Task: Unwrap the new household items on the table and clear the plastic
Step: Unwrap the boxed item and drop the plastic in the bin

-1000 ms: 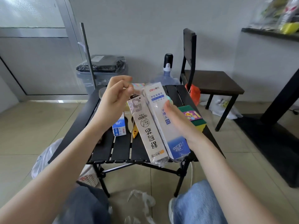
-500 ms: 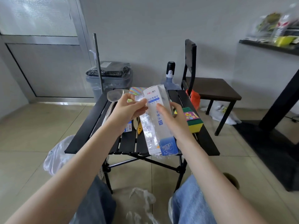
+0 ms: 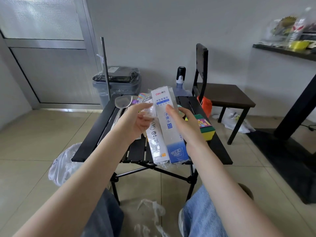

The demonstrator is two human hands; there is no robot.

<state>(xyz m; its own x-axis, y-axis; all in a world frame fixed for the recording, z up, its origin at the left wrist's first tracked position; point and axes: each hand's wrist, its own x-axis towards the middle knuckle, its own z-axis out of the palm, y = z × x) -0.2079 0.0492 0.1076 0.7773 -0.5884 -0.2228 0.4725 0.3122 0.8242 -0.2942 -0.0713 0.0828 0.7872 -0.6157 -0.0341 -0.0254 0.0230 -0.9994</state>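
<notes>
Two long white boxes wrapped together in clear plastic (image 3: 168,127) stand tilted above the black slatted table (image 3: 95,134). My right hand (image 3: 186,124) grips the pack from its right side, thumb on the front of the blue-bottomed box. Just left of the pack, my left hand (image 3: 136,122) hovers with its fingers spread near the plastic's upper left edge; whether it pinches the film I cannot tell. Loose film hangs below the pack's lower end.
On the table lie a wrapped metal ladle (image 3: 122,103), a colourful packet (image 3: 142,97) and a green-yellow sponge pack (image 3: 206,129). Crumpled plastic (image 3: 152,212) lies on the floor between my knees. A white bag (image 3: 63,165) hangs at the table's left; bin, water jug and chair behind.
The pack has risen more upright in my right hand. My left hand has let go of the top edge and opened beside it.
</notes>
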